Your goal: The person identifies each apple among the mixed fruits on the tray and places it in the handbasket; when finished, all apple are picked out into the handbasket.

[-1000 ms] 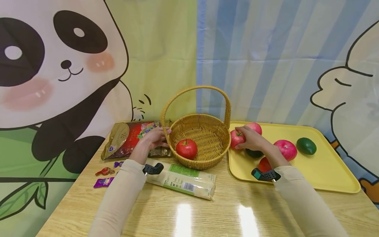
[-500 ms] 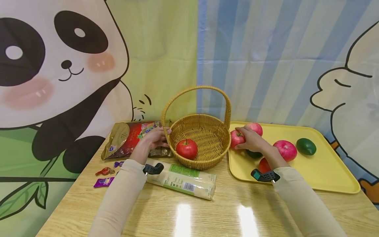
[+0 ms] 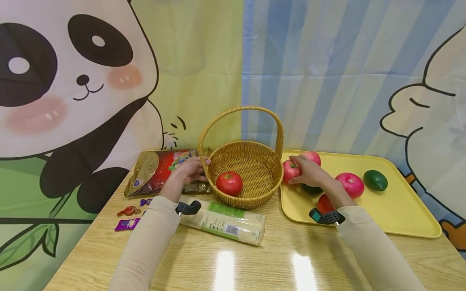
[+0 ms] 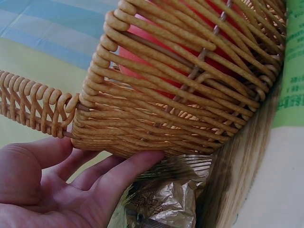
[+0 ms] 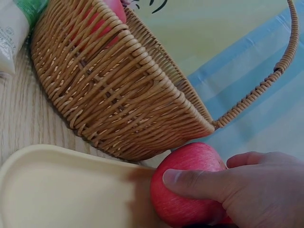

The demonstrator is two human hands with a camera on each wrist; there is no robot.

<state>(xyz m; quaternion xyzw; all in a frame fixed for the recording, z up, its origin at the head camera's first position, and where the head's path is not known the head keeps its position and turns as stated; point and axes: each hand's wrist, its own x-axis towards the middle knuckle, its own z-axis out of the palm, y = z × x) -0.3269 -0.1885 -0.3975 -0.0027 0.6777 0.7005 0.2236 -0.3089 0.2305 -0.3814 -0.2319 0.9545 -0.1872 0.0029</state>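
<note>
On the table [image 3: 174, 258], the basket [image 3: 251, 201] stood between a bag [image 3: 156, 171] on the left and a tray [image 3: 400, 208] with fruit [image 3: 350, 185] on the right, an apple [image 3: 229, 184] inside it and a packet [image 3: 218, 222] in front.

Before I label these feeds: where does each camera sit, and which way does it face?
Head: worn on the head, facing forward and down at basket and tray; left hand, right hand and sleeves show.
Left wrist: on that wrist, facing the basket's left side; only the left hand shows.
Right wrist: on that wrist, facing the basket's right side and tray; the right hand holds an apple.
Both wrist views share the basket.
</note>
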